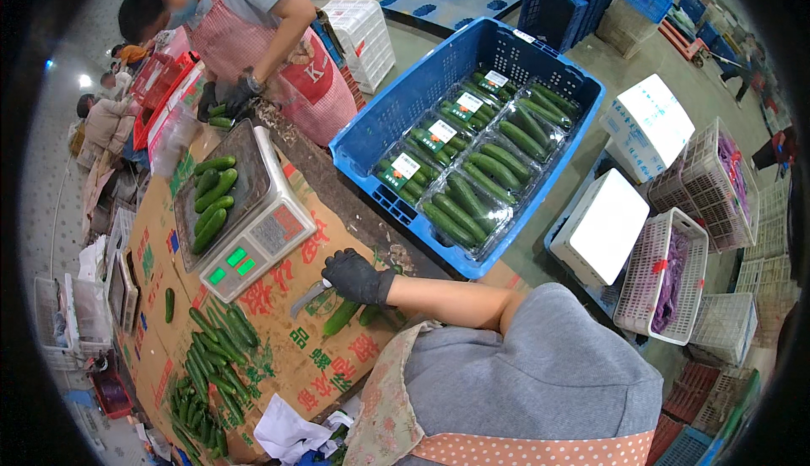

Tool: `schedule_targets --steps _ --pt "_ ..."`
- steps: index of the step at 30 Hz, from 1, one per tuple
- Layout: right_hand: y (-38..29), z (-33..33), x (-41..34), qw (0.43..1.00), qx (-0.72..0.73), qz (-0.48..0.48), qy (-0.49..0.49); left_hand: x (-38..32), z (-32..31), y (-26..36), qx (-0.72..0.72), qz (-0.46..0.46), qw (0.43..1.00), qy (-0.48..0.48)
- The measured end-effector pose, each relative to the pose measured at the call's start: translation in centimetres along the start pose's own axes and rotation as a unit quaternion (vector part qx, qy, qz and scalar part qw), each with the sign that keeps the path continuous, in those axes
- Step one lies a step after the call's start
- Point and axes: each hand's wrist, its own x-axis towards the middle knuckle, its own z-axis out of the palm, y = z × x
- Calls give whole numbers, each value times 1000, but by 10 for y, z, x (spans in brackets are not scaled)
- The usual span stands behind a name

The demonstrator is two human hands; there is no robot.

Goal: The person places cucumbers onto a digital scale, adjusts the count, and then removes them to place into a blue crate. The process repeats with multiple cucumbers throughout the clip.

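My right hand [357, 276], in a black glove, is closed around the pale handle of a small knife [306, 299]; its curved blade points left over the cardboard-covered table. My left hand is out of view. Directly below the right wrist lie a large cucumber [342, 317] and another, partly hidden one. Several cucumbers [215, 194] rest on the metal pan of a digital scale [253, 263] with lit green displays. A pile of cucumbers [212, 358] lies on the cardboard [304, 371] at lower left, and a single cucumber [169, 305] lies apart beside it.
A blue plastic crate [405, 238] holds clear packs of cucumbers [493, 169], some labelled. Across the table a co-worker [253, 29] in black gloves handles cucumber pieces. White foam boxes [601, 219] and crates with purple contents [664, 276] stand at right. Crumpled white paper [288, 428] lies at the near edge.
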Motion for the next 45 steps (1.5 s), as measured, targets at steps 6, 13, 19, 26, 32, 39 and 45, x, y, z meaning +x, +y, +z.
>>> schedule_targets --steps 6,13,19,26,32,39,45 --pt "3 -2 0 1000 23 -9 0 4 -4 -1 9 -9 1000 -2" --pt "0 -5 -1 1000 18 10 -23 5 -4 -7 6 -20 1000 -6" --pt "2 -3 -1 1000 11 9 -18 7 -2 -7 7 -17 1000 -10" --pt "3 -1 -1 1000 12 5 -9 5 -1 -6 11 -28 999 -11" --pt "4 0 -2 1000 17 17 -20 0 3 -9 19 -48 999 -16" --pt "9 1 -2 998 52 -19 31 -21 5 -47 -3 -115 993 -34" --pt "2 -21 1 997 77 -30 1 -47 24 -70 -14 -202 976 -81"
